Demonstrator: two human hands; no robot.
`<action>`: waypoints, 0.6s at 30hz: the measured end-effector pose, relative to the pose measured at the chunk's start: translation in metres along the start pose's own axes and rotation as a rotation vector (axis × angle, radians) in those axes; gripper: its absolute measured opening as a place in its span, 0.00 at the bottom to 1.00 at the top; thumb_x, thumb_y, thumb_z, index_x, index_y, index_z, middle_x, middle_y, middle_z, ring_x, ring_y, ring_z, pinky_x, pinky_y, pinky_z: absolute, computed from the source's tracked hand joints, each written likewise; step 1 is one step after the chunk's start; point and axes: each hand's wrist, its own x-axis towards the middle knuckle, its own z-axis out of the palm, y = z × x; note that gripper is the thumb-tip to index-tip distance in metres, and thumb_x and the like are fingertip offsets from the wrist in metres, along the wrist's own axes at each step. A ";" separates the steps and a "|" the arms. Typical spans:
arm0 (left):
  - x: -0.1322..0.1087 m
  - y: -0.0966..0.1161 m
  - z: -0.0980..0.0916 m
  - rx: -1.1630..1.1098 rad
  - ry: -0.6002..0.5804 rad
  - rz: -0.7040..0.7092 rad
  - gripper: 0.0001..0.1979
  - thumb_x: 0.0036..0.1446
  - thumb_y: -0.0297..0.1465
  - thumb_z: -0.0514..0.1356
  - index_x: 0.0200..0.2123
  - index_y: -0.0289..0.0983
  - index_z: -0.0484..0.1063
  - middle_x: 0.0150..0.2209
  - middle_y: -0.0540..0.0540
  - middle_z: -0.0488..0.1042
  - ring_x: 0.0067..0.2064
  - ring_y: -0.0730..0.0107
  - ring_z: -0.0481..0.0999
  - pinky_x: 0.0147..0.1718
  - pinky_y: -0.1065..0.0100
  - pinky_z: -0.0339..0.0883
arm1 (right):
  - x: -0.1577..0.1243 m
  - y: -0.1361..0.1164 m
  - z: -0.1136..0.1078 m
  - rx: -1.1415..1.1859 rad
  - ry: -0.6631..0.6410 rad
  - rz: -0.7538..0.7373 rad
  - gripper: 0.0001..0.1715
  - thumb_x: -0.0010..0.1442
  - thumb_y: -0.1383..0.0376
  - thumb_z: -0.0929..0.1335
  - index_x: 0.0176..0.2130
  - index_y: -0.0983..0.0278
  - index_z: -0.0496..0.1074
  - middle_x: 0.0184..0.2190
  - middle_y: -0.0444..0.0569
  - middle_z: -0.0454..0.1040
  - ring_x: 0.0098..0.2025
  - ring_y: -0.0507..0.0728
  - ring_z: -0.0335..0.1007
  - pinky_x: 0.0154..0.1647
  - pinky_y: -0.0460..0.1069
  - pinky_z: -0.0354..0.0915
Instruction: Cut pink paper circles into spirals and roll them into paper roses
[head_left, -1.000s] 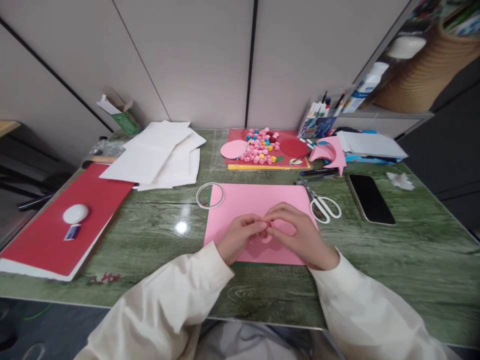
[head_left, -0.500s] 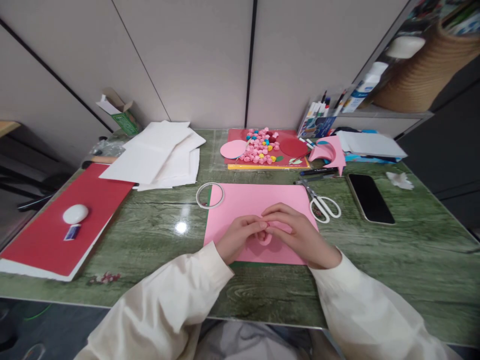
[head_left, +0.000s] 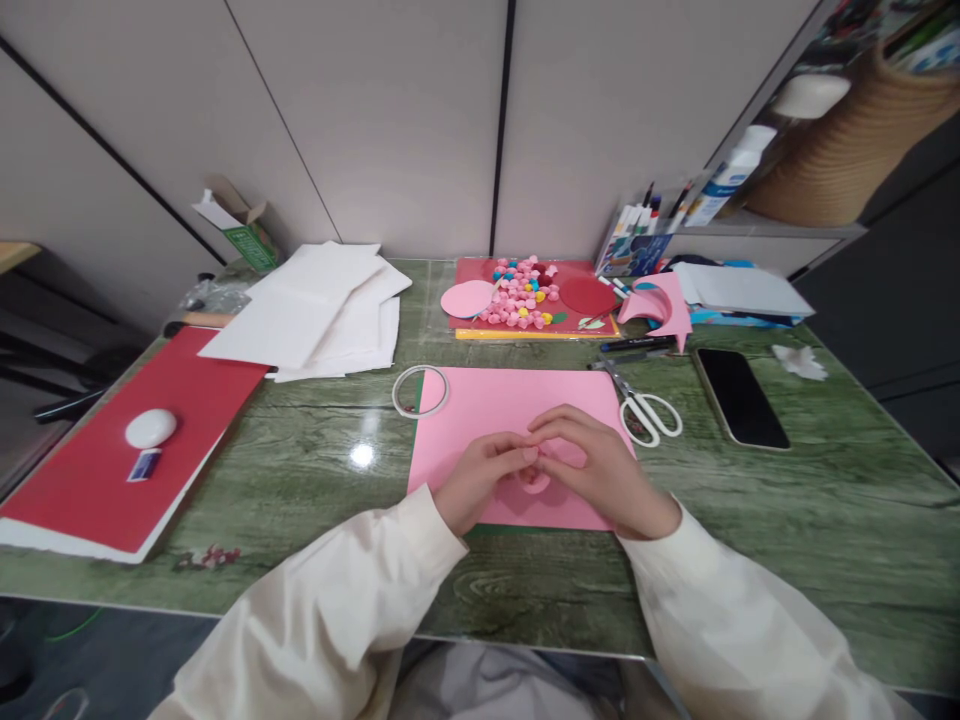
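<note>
My left hand (head_left: pixel 487 472) and my right hand (head_left: pixel 589 468) meet over a pink paper sheet (head_left: pixel 480 405). Between their fingertips they pinch a curled pink paper strip (head_left: pixel 535 485), whose rounded loop hangs below the fingers. Both hands are closed on it, and the fingers hide its upper part. A green edge shows under the pink sheet. Near the sheet's left top corner lies a roll of white tape (head_left: pixel 395 393), partly over the paper. White-handled scissors (head_left: pixel 646 418) rest close to the right of the sheet.
Pink, blue and yellow paper pieces (head_left: pixel 521 295) are heaped on a red pack at the back. White sheets (head_left: pixel 300 305) and red paper (head_left: pixel 82 490) lie left; a white glue bottle (head_left: pixel 151 428) sits on the red. A phone (head_left: pixel 741 398) and pens (head_left: pixel 637 343) are on the right.
The fingers have shifted slightly, and the curled strip's loop has moved a little to the right and down. Everything else on the table stays the same.
</note>
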 end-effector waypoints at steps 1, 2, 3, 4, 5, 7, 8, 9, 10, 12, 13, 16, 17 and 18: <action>0.000 0.000 0.001 0.002 0.002 0.005 0.10 0.47 0.34 0.63 0.30 0.31 0.72 0.23 0.50 0.68 0.26 0.75 0.67 0.31 0.70 0.59 | 0.000 -0.001 0.000 0.002 0.001 0.003 0.05 0.54 0.69 0.68 0.35 0.60 0.72 0.37 0.48 0.70 0.42 0.56 0.68 0.44 0.51 0.64; -0.001 0.000 0.002 0.009 0.002 0.006 0.10 0.47 0.34 0.63 0.29 0.31 0.72 0.23 0.50 0.69 0.26 0.75 0.67 0.31 0.70 0.60 | 0.000 -0.001 0.000 0.005 0.000 0.006 0.05 0.53 0.69 0.69 0.34 0.61 0.71 0.37 0.48 0.70 0.42 0.55 0.67 0.43 0.51 0.64; -0.001 0.001 0.002 0.018 0.003 0.008 0.10 0.46 0.34 0.63 0.29 0.32 0.71 0.23 0.50 0.69 0.27 0.74 0.68 0.31 0.70 0.60 | -0.001 -0.001 0.001 0.010 -0.005 0.009 0.06 0.53 0.70 0.69 0.34 0.61 0.71 0.37 0.47 0.70 0.41 0.55 0.67 0.43 0.50 0.64; -0.002 0.002 0.003 0.028 0.004 0.008 0.10 0.46 0.34 0.64 0.28 0.32 0.71 0.24 0.50 0.69 0.27 0.74 0.68 0.32 0.69 0.60 | -0.001 -0.002 0.001 0.015 -0.011 0.011 0.06 0.53 0.71 0.69 0.33 0.61 0.70 0.36 0.47 0.70 0.41 0.55 0.67 0.43 0.50 0.64; -0.002 0.002 0.003 0.039 0.003 0.006 0.10 0.46 0.34 0.64 0.28 0.32 0.71 0.24 0.50 0.70 0.27 0.74 0.69 0.32 0.69 0.61 | -0.001 -0.002 0.001 0.020 -0.020 0.014 0.07 0.52 0.72 0.68 0.33 0.61 0.70 0.36 0.47 0.70 0.41 0.55 0.67 0.43 0.50 0.64; -0.002 0.004 0.001 0.062 -0.021 -0.007 0.09 0.46 0.33 0.63 0.28 0.32 0.72 0.24 0.49 0.71 0.27 0.73 0.69 0.32 0.69 0.61 | -0.001 -0.002 0.001 0.029 -0.042 0.022 0.07 0.52 0.72 0.69 0.32 0.61 0.69 0.36 0.47 0.70 0.41 0.55 0.67 0.43 0.50 0.63; -0.001 0.005 0.000 0.074 -0.041 -0.019 0.09 0.46 0.33 0.63 0.27 0.32 0.72 0.24 0.49 0.72 0.27 0.73 0.70 0.32 0.69 0.61 | -0.001 -0.003 0.000 0.036 -0.057 0.024 0.06 0.52 0.72 0.69 0.31 0.61 0.69 0.35 0.46 0.70 0.40 0.55 0.67 0.43 0.50 0.63; -0.001 0.005 -0.001 0.085 -0.064 -0.035 0.08 0.46 0.32 0.63 0.27 0.31 0.72 0.23 0.49 0.72 0.27 0.73 0.70 0.33 0.69 0.61 | -0.001 -0.003 0.000 0.046 -0.074 0.026 0.06 0.51 0.72 0.69 0.30 0.62 0.68 0.35 0.46 0.70 0.40 0.55 0.67 0.42 0.51 0.63; 0.000 0.006 -0.003 0.094 -0.087 -0.057 0.08 0.46 0.31 0.63 0.26 0.31 0.73 0.23 0.49 0.72 0.27 0.73 0.70 0.33 0.69 0.61 | -0.001 -0.004 -0.001 0.060 -0.097 0.026 0.07 0.50 0.71 0.70 0.30 0.62 0.69 0.34 0.46 0.70 0.40 0.55 0.67 0.42 0.51 0.63; 0.001 0.006 -0.006 0.099 -0.122 -0.103 0.07 0.44 0.31 0.64 0.25 0.31 0.73 0.22 0.48 0.72 0.27 0.72 0.70 0.33 0.69 0.61 | 0.000 -0.005 -0.004 0.095 -0.145 0.025 0.08 0.48 0.70 0.72 0.30 0.61 0.70 0.35 0.46 0.71 0.40 0.55 0.67 0.43 0.51 0.64; 0.001 0.006 -0.007 0.097 -0.138 -0.128 0.08 0.44 0.31 0.64 0.24 0.30 0.73 0.22 0.48 0.72 0.26 0.73 0.70 0.33 0.69 0.61 | 0.000 -0.005 -0.005 0.117 -0.168 0.027 0.08 0.48 0.70 0.72 0.31 0.61 0.71 0.36 0.46 0.71 0.41 0.55 0.67 0.43 0.51 0.64; 0.001 0.006 -0.009 0.100 -0.191 -0.172 0.09 0.44 0.31 0.64 0.25 0.30 0.73 0.23 0.47 0.73 0.26 0.72 0.70 0.33 0.69 0.61 | -0.001 -0.005 -0.009 0.190 -0.222 0.041 0.09 0.49 0.68 0.72 0.34 0.60 0.74 0.39 0.47 0.71 0.43 0.55 0.67 0.46 0.51 0.64; 0.001 0.006 -0.010 0.112 -0.204 -0.172 0.09 0.44 0.31 0.64 0.26 0.29 0.74 0.23 0.47 0.73 0.27 0.72 0.70 0.33 0.68 0.61 | -0.001 -0.004 -0.010 0.212 -0.236 0.042 0.10 0.50 0.67 0.72 0.35 0.59 0.74 0.39 0.47 0.71 0.43 0.55 0.67 0.46 0.51 0.65; 0.001 0.007 -0.010 0.128 -0.212 -0.168 0.09 0.44 0.31 0.64 0.26 0.29 0.74 0.23 0.46 0.73 0.27 0.72 0.70 0.33 0.68 0.61 | -0.002 -0.003 -0.011 0.229 -0.247 0.039 0.10 0.50 0.66 0.72 0.36 0.59 0.75 0.40 0.47 0.72 0.43 0.55 0.67 0.46 0.51 0.65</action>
